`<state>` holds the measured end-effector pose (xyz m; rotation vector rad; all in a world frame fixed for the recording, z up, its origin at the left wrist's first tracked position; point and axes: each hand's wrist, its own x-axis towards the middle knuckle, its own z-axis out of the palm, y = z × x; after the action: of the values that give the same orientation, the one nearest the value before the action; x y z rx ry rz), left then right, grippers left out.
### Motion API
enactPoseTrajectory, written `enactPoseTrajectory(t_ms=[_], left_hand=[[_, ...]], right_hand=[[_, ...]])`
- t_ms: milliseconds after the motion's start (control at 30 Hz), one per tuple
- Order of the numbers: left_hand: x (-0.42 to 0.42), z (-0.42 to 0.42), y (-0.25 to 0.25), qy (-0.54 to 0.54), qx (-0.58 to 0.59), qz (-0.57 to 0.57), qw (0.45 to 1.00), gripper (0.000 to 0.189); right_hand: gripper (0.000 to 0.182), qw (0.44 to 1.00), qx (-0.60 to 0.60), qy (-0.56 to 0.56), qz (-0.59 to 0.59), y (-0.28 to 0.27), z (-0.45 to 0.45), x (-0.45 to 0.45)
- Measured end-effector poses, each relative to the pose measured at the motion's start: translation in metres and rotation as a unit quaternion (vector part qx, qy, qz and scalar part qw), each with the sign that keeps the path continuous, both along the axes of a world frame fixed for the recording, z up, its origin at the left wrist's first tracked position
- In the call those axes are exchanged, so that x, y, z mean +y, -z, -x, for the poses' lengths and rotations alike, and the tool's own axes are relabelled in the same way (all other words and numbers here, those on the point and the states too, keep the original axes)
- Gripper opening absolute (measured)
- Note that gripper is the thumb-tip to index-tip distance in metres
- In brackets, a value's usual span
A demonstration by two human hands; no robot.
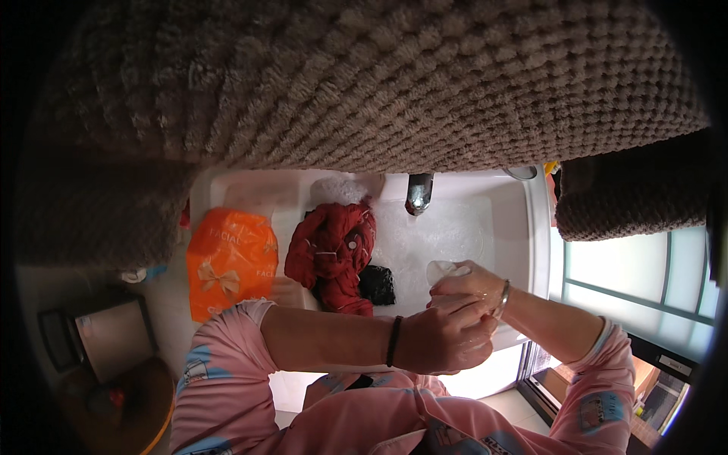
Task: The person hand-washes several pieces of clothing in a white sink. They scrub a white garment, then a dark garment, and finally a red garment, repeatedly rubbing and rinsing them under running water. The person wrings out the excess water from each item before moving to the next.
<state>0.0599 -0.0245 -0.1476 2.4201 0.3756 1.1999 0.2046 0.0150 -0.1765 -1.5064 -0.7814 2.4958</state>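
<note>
My right hand (469, 290), with a silver bracelet at its wrist, has its fingers closed on a white wet cloth (445, 271) over the sink basin. My left hand (446, 335) reaches across from the left and lies against the right hand; whether it also grips the cloth is hidden. Both hands look wet. Left of them a bunched, wet red garment (333, 250) with a pale button lies in the white sink (512, 244). A black cloth (377, 284) shows beside its lower right side. Shallow cloudy water covers the basin floor.
A metal faucet (420, 196) juts over the basin, with foam (339, 190) to its left. An orange soft pack (233, 256) bearing writing stands at the sink's left side. A brown waffle-textured towel (364, 85) hangs across the top of the view. A frosted panel (620, 273) is at right.
</note>
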Motion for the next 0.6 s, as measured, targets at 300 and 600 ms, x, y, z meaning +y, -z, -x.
enactPoseTrajectory(t_ms=[300, 600], left_hand=[[-0.018, 0.020, 0.016, 0.141, 0.066, 0.110, 0.982, 0.050], [-0.040, -0.028, -0.035, 0.149, 0.070, 0.071, 0.984, 0.050]], right_hand=[[0.029, 0.820, -0.069, -0.228, -0.521, 0.049, -0.023, -0.056], [0.032, 0.883, -0.125, -0.022, -0.452, 0.011, -0.054, -0.100]])
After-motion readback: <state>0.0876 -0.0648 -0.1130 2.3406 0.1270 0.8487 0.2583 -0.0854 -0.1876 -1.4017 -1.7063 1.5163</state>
